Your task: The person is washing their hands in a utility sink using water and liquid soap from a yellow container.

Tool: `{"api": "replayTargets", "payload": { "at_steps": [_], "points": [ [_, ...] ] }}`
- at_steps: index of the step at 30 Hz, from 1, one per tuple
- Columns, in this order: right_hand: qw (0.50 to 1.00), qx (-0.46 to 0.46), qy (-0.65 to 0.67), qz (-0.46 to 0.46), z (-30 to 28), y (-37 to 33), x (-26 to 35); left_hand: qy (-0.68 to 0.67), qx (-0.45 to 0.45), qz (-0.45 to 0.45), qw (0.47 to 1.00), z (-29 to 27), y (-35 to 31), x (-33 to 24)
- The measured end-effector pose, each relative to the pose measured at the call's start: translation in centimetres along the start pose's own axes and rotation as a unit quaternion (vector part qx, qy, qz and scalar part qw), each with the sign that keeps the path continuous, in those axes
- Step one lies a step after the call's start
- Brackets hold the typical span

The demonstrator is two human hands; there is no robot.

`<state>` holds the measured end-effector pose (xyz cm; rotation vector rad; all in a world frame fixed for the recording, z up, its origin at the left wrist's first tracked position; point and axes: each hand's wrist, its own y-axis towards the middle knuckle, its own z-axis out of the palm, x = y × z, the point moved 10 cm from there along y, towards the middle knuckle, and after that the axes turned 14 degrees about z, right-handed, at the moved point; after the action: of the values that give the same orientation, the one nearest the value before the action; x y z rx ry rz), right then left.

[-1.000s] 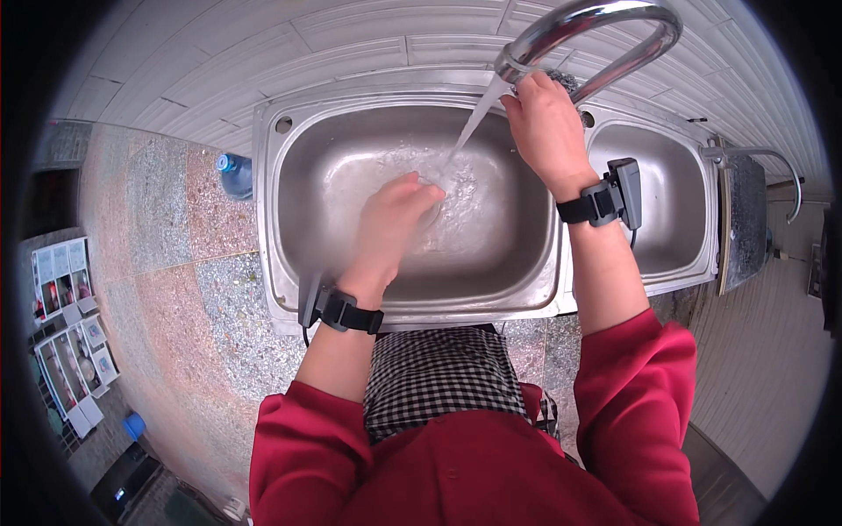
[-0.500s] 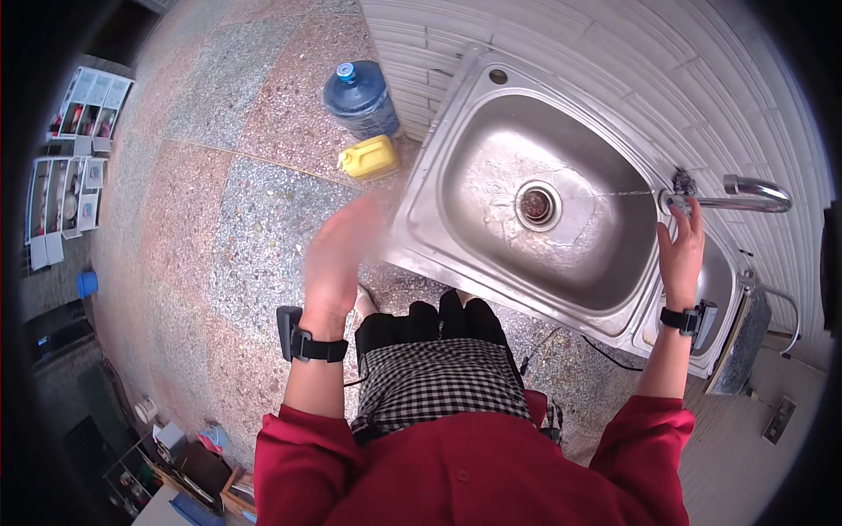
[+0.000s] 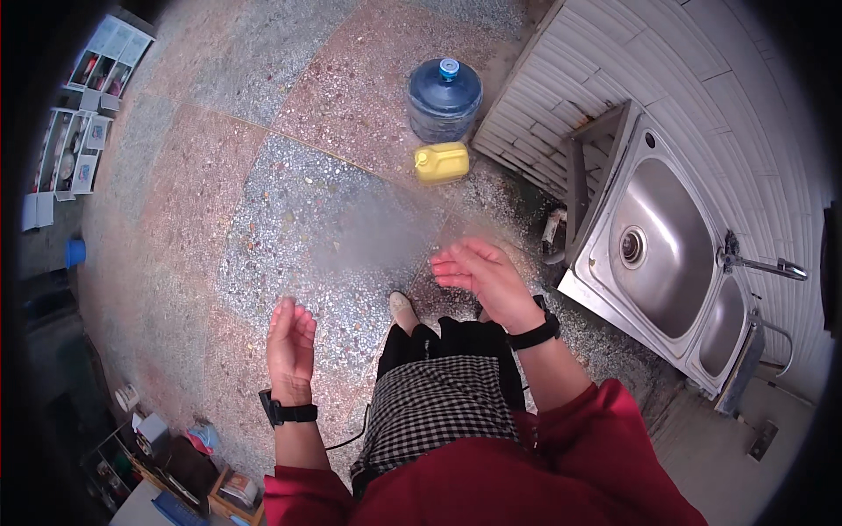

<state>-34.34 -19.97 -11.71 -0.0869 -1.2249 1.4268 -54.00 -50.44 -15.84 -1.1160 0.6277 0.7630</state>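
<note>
My left hand (image 3: pixel 290 344) hangs over the speckled floor, its fingers loosely bent and nothing seen in them. My right hand (image 3: pixel 485 279) is in front of my body, fingers stretched to the left with the thumb above them, also holding nothing visible. Both hands are apart from each other and from the steel double sink (image 3: pixel 605 260) on my right. The larger basin has a round drain (image 3: pixel 631 247), and a chrome faucet (image 3: pixel 761 265) stands between the two basins. No water stream shows from it now.
A blue water jug (image 3: pixel 445 105) stands on the floor ahead, with a yellow plastic jerrycan (image 3: pixel 442 163) just before it. White shelving (image 3: pixel 70 162) stands far left, near a blue bucket (image 3: pixel 75 253). A wooden box (image 3: pixel 235 495) is at lower left.
My right hand has left the faucet and moved left in front of me. My left hand has drawn back. The thin water stream is gone, and the sink now appears farther right.
</note>
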Motion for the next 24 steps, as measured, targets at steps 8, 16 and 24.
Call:
{"api": "replayTargets", "payload": {
  "at_steps": [8, 16, 24],
  "points": [
    [0.961, -0.091, 0.233, 0.116, -7.0, 21.9, -11.9, -0.011, -0.104, -0.033, 0.994, -11.4, 4.3, 3.7],
    [0.965, -0.251, 0.058, 0.042, -18.8, 37.7, -14.5, 0.018, -0.050, -0.158, 0.986, -8.7, 16.5, 18.0],
    [0.789, -0.400, -0.394, -0.248, -22.7, 46.4, -4.3, -0.102, 0.057, -0.225, 0.967, 8.2, 31.4, 36.3]
  ]
}}
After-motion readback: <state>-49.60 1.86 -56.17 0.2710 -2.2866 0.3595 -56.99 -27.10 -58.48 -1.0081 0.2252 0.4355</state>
